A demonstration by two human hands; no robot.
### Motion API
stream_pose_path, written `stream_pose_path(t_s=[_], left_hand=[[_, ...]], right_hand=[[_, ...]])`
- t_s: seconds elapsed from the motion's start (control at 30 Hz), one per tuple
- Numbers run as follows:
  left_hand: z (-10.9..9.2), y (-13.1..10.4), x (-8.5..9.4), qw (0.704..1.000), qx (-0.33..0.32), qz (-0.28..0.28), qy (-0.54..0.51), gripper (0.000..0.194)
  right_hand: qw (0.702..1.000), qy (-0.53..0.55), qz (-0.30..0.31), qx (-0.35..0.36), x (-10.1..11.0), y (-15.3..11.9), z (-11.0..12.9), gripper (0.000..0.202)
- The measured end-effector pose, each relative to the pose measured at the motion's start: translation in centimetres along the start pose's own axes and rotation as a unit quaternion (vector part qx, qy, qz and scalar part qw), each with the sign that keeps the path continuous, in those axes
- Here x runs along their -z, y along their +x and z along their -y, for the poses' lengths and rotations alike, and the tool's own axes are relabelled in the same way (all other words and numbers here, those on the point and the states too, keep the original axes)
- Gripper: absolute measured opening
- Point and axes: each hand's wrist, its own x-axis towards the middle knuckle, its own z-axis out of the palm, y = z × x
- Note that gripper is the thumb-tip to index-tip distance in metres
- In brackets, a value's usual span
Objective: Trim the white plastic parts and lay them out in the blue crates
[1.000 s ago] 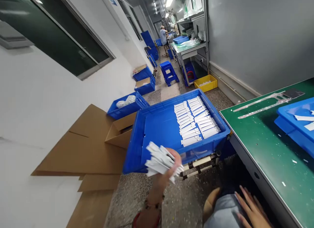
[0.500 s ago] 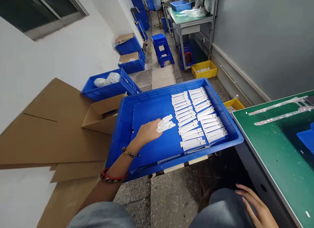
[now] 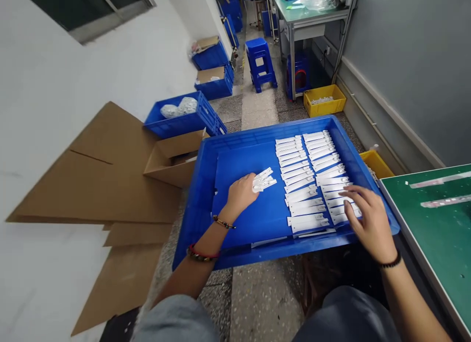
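Note:
My left hand point(image 3: 242, 192) is closed around a small bunch of flat white plastic strips point(image 3: 264, 180), their ends poking out to the right over the bare left part of the blue tray point(image 3: 200, 209). Two columns of similar strips point(image 3: 303, 204) lie stacked in overlapping rows on the tray's right half. Over the lower end of the right-hand column is my right hand point(image 3: 370, 222), thumb and fingers apart, with nothing seen between them. I cannot tell whether its fingertips touch the strips beneath.
A green-topped table point(image 3: 423, 234) adjoins the tray's right side. Cardboard sheets point(image 3: 110, 180) and an open carton point(image 3: 172, 160) stand at left. Beyond are blue crates point(image 3: 184, 116), a blue stool point(image 3: 260, 62) and a yellow bin point(image 3: 324, 101).
My right hand has risen from beside my knee to above the right column of strips. My left hand still grips its bunch over the tray. The view has shifted.

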Motion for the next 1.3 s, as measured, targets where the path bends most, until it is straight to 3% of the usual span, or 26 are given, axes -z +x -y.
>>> stream_pose_path(t_s=[0.13,0.2,0.3,0.33,0.47,0.57,0.67,0.73,0.8,0.9,1.0,1.1,1.2,1.3], left_hand=[[1.4,1.4,0.2,0.998,0.015,-0.057,0.011,0.030],[2.5,2.3,0.6,0.998,0.006,-0.054,0.017,0.048],[4.3,3.5,1.4,1.000,0.013,-0.014,0.003,0.090],[4.7,3.8,1.6,1.000,0.018,-0.006,-0.014,0.091],[5.7,4.3,1.3,0.997,0.013,0.014,-0.079,0.057],[5.7,4.2,0.1,0.996,0.006,0.040,-0.082,0.047],[5.9,4.1,-0.6,0.996,-0.017,0.035,-0.086,0.042],[6.2,4.2,-0.6,0.995,-0.034,0.030,-0.094,0.037],[6.5,4.4,-0.6,0.994,-0.040,0.022,-0.102,0.034],[6.9,4.5,-0.6,0.994,-0.027,-0.005,-0.107,0.043],[7.0,4.3,-0.7,0.995,-0.010,-0.014,-0.100,0.045],[7.3,3.8,-0.7,0.996,-0.010,-0.006,-0.091,0.037],[7.7,3.4,-0.4,0.997,-0.011,-0.011,-0.079,0.030],[8.2,3.3,-0.3,0.997,0.006,-0.021,-0.068,0.033]], right_hand=[[0.994,-0.085,0.059,-0.024,-2.0,0.5,-3.4,0.032],[0.992,-0.102,0.076,-0.012,-2.6,-0.2,-4.4,0.035],[0.990,-0.103,0.093,0.008,-3.0,-0.8,-4.9,0.035],[0.991,-0.097,0.095,0.009,-3.0,-0.8,-5.0,0.035],[0.993,-0.067,0.093,0.003,-3.0,-0.8,-5.2,0.034],[0.995,-0.043,0.086,-0.006,-2.5,-0.5,-4.3,0.032],[0.996,-0.005,0.088,0.012,-1.9,1.4,-1.4,0.031],[0.992,0.015,0.112,0.058,-2.1,4.3,1.5,0.030],[0.981,0.024,0.153,0.114,-3.5,8.0,4.4,0.030],[0.953,-0.016,0.264,0.146,-8.2,13.8,7.2,0.034],[0.941,-0.021,0.297,0.159,-14.2,17.6,8.1,0.039],[0.931,-0.021,0.327,0.163,-18.8,19.0,7.6,0.029],[0.927,-0.011,0.339,0.162,-20.6,19.2,6.4,0.022],[0.930,0.016,0.331,0.156,-20.3,20.2,4.7,0.020]])
